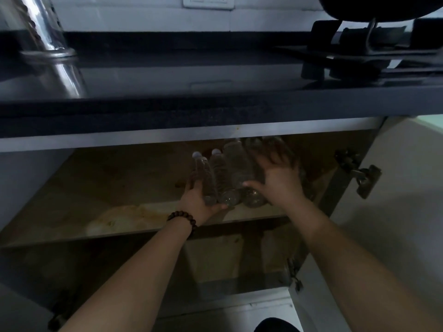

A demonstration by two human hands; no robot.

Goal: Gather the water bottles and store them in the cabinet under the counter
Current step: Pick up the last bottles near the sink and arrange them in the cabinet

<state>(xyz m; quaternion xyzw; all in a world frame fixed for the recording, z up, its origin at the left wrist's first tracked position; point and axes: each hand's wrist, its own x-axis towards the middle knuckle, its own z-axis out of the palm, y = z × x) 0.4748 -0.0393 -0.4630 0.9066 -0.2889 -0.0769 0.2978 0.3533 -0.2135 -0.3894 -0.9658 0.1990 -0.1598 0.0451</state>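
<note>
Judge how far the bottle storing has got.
Done: the cabinet door is open and the bottles lie bunched on the upper shelf. In hand: the left hand and right hand steady the bunch. Left: letting go and shutting the door.
</note>
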